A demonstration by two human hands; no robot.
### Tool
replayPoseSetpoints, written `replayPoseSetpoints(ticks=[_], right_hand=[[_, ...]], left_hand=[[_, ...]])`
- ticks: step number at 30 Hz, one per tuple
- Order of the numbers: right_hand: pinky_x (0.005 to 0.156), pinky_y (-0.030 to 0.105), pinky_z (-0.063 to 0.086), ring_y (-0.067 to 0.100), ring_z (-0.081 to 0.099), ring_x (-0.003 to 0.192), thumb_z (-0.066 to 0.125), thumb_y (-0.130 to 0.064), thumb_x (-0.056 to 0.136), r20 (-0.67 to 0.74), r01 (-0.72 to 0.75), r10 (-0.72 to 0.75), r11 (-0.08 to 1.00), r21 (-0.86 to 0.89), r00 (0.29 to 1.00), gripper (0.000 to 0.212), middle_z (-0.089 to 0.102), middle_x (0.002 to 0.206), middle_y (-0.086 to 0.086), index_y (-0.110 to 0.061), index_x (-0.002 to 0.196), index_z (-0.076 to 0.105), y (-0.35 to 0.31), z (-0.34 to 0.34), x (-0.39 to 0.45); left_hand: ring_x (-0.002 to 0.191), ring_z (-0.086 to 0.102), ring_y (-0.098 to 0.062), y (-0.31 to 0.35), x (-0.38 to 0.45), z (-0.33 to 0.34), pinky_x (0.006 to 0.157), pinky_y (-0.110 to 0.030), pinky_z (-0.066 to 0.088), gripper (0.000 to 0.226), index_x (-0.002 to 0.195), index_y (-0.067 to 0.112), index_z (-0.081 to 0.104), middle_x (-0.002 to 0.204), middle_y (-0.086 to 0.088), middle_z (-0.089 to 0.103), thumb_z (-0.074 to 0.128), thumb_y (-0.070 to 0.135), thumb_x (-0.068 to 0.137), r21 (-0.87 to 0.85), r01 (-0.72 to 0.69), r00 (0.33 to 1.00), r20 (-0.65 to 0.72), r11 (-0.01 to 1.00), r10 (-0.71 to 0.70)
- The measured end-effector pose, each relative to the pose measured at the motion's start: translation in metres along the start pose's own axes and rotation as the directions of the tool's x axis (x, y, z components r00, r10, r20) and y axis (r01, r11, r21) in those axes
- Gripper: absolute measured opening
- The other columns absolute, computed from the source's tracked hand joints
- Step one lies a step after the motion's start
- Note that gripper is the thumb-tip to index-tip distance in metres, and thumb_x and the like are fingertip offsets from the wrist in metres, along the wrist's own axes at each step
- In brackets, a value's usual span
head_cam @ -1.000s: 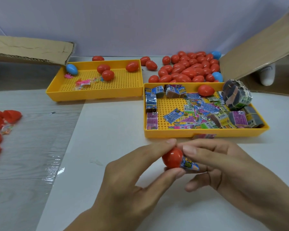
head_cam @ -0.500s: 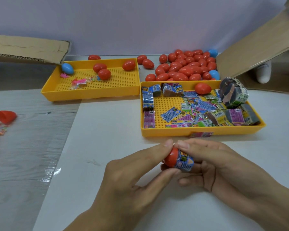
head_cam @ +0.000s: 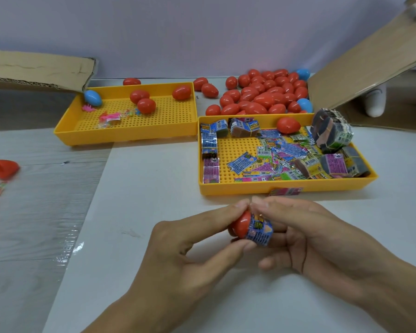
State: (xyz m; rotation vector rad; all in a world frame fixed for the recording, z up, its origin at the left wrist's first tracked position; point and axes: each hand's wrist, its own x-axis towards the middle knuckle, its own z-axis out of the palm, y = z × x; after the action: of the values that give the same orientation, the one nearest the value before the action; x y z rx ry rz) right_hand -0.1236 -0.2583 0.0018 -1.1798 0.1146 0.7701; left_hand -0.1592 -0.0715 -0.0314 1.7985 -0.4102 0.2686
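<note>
Above the white counter (head_cam: 154,179), the left hand (head_cam: 178,258) pinches a red plastic egg (head_cam: 241,224) while the right hand (head_cam: 308,239) fingers (head_cam: 264,205) press a printed sleeve label (head_cam: 259,233) around it. Best keep the label square and ease it on evenly to avoid wrinkles.

Egg pile (head_cam: 264,99): directly behind label tray (head_cam: 238,189).
Toy tray (head_cam: 125,137): left of label tray, farther back.
Held egg (head_cam: 241,224): before label tray, near its front wall.
</note>
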Motion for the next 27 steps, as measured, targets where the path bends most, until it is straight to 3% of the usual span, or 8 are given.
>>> replayPoseSetpoints(ticks=[2, 5, 7, 10, 14, 17, 22, 27], right_hand=[[0.047, 0.027, 0.055, 0.023, 0.073, 0.076, 0.072, -0.046, 0.072, 0.043, -0.017, 0.018, 1.000, -0.020, 0.999, 0.040, 0.073, 0.098, 0.021, -0.015, 0.096, 0.077, -0.004, 0.001, -0.002], [0.043, 0.024, 0.052, 0.023, 0.073, 0.071, 0.074, -0.045, 0.076, 0.056, 0.004, 0.002, 0.995, -0.100, 0.998, 0.041, 0.074, 0.092, 0.021, -0.009, 0.096, 0.075, -0.006, 0.000, -0.004], [0.042, 0.024, 0.051, 0.024, 0.072, 0.071, 0.078, -0.038, 0.073, 0.034, 0.067, -0.064, 0.989, -0.132, 0.997, 0.040, 0.073, 0.091, 0.023, -0.004, 0.093, 0.073, -0.005, -0.001, -0.004], [0.048, 0.026, 0.052, 0.025, 0.073, 0.076, 0.079, -0.026, 0.070, -0.011, 0.220, -0.230, 0.942, -0.253, 0.973, 0.022, 0.075, 0.088, 0.018, -0.014, 0.089, 0.075, -0.002, -0.002, -0.004], [0.058, 0.030, 0.058, 0.017, 0.072, 0.086, 0.083, -0.018, 0.068, 0.020, 0.437, -0.489, 0.758, -0.484, 0.872, 0.028, 0.076, 0.093, 0.002, -0.023, 0.094, 0.073, 0.004, -0.002, -0.005], [0.062, 0.031, 0.058, 0.020, 0.070, 0.097, 0.080, -0.030, 0.072, 0.091, 0.527, -0.614, 0.580, -0.621, 0.784, 0.029, 0.074, 0.100, -0.003, -0.028, 0.099, 0.071, 0.008, -0.001, -0.006], [0.045, 0.024, 0.049, 0.015, 0.069, 0.060, 0.074, -0.042, 0.076, -0.018, 0.415, -0.480, 0.776, -0.475, 0.877, 0.023, 0.074, 0.074, 0.008, -0.021, 0.084, 0.075, 0.005, 0.001, -0.003], [0.041, 0.024, 0.044, 0.022, 0.068, 0.058, 0.065, -0.047, 0.080, -0.023, 0.324, -0.368, 0.845, -0.425, 0.930, 0.033, 0.073, 0.072, 0.015, -0.016, 0.076, 0.075, 0.005, 0.002, -0.001]], left_hand=[[0.110, 0.068, -0.007, -0.001, 0.000, -0.001, 0.095, -0.023, 0.053, 0.047, 0.125, 0.021, 0.069, 0.118, 0.015, 0.072, 0.076, 0.025, 0.079, -0.054, 0.028, 0.999, -0.016, 0.998, -0.029], [0.109, 0.069, -0.010, -0.002, 0.001, -0.002, 0.094, -0.027, 0.054, 0.047, 0.124, 0.026, 0.067, 0.116, 0.014, 0.073, 0.077, 0.024, 0.079, -0.107, 0.052, 0.998, -0.029, 0.993, -0.056], [0.108, 0.070, -0.013, -0.004, 0.002, -0.001, 0.094, -0.029, 0.055, 0.049, 0.125, 0.027, 0.066, 0.116, 0.010, 0.073, 0.078, 0.022, 0.078, -0.155, 0.065, 0.997, -0.038, 0.986, -0.072], [0.108, 0.070, -0.016, -0.005, 0.003, -0.001, 0.092, -0.031, 0.056, 0.051, 0.126, 0.025, 0.066, 0.117, 0.007, 0.073, 0.078, 0.016, 0.077, -0.185, 0.063, 0.997, -0.041, 0.981, -0.072], [0.111, 0.069, -0.016, -0.004, 0.004, -0.003, 0.091, -0.030, 0.057, 0.048, 0.124, 0.022, 0.069, 0.119, 0.006, 0.072, 0.077, 0.013, 0.078, -0.184, 0.057, 0.998, -0.029, 0.981, -0.063], [0.111, 0.069, -0.016, -0.004, 0.004, -0.003, 0.091, -0.029, 0.057, 0.050, 0.125, 0.020, 0.066, 0.120, 0.005, 0.071, 0.077, 0.011, 0.078, -0.185, 0.057, 0.998, -0.018, 0.981, -0.061], [0.109, 0.070, -0.022, -0.003, 0.003, -0.002, 0.091, -0.033, 0.057, 0.053, 0.124, 0.013, 0.067, 0.119, 0.000, 0.072, 0.083, 0.004, 0.074, -0.195, 0.049, 0.999, -0.010, 0.980, -0.052], [0.103, 0.070, -0.025, -0.002, 0.004, -0.002, 0.086, -0.031, 0.059, 0.039, 0.116, 0.009, 0.072, 0.113, -0.001, 0.073, 0.077, 0.011, 0.077, -0.191, 0.031, 0.999, -0.017, 0.981, -0.035]])
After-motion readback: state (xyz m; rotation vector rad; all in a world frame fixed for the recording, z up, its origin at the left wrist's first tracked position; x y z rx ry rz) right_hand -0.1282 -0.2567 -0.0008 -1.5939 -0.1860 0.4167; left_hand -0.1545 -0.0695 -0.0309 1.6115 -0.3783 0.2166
